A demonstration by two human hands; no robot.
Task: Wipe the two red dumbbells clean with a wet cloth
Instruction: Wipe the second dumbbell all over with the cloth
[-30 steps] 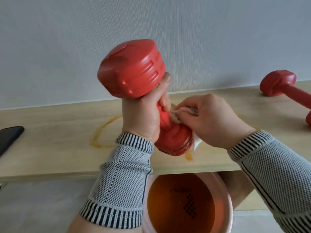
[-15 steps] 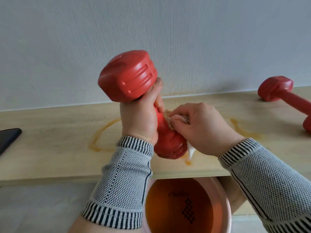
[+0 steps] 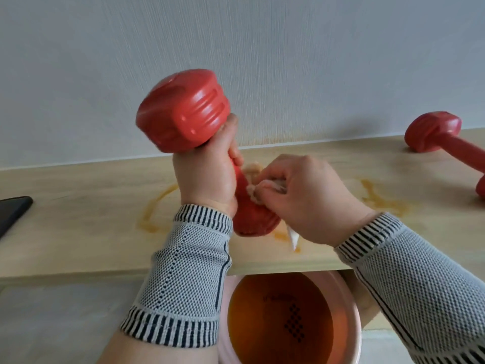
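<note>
Currently red dumbbell [image 3: 183, 111] held tilted above wooden shelf [image 3: 78, 211], bar wrapped by left hand [image 3: 207, 179]. Wet cloth [image 3: 258, 189] pinched in right hand [image 3: 307, 200], pressed against lower head. Second dumbbell [image 3: 441, 135] lies on shelf, far right. Judged rigid, moderately heavy, glossy, slippery when wet; best gripped at narrow bar. Cloth limp, easily bunched.

2 red dumbbells [image 3: 183, 111] [image 3: 435, 134], 1 cloth [image 3: 256, 189], 1 basin [image 3: 353, 311]
</note>
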